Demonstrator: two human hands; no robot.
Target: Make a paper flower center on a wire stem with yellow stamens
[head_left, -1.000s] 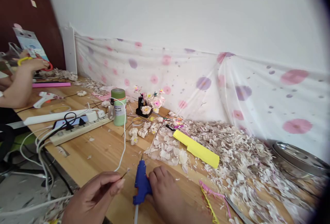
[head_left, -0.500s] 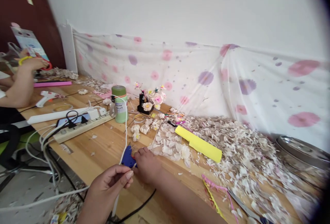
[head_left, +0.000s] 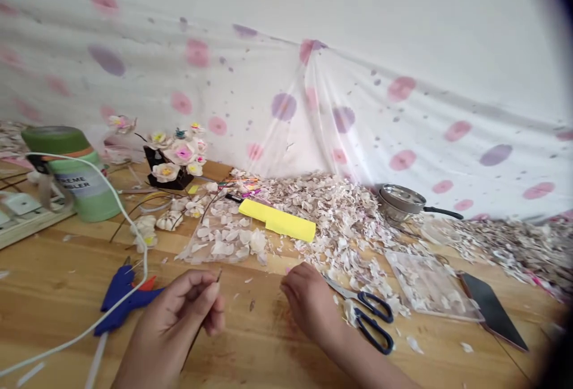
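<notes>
My left hand [head_left: 179,317] is closed in a pinch on a thin dark stem [head_left: 195,341], whose tip pokes up past the thumb. To its right, my right hand [head_left: 311,302] is low over the table with its fingers bunched together. A speck of pink shows at those fingertips, but what they hold is hidden. Scissors with dark blue handles [head_left: 375,304] lie just beyond the right wrist. Left of my left hand a blue glue gun [head_left: 117,300] rests on the wood, with a white cable [head_left: 138,238] crossing over it.
A clear sheet with pale petals [head_left: 224,240] and a yellow paper roll [head_left: 277,220] lie ahead, before a heap of petals [head_left: 322,204]. Behind stand a green tumbler [head_left: 85,183] and a flower arrangement [head_left: 179,156]. A steel pan [head_left: 403,198] and a plastic tray [head_left: 432,284] are rightward.
The view has swung right. My right hand has left the glue gun and moved right, near the scissors, where pink and yellow strands lay. The left hand still pinches, its stem now visible.
</notes>
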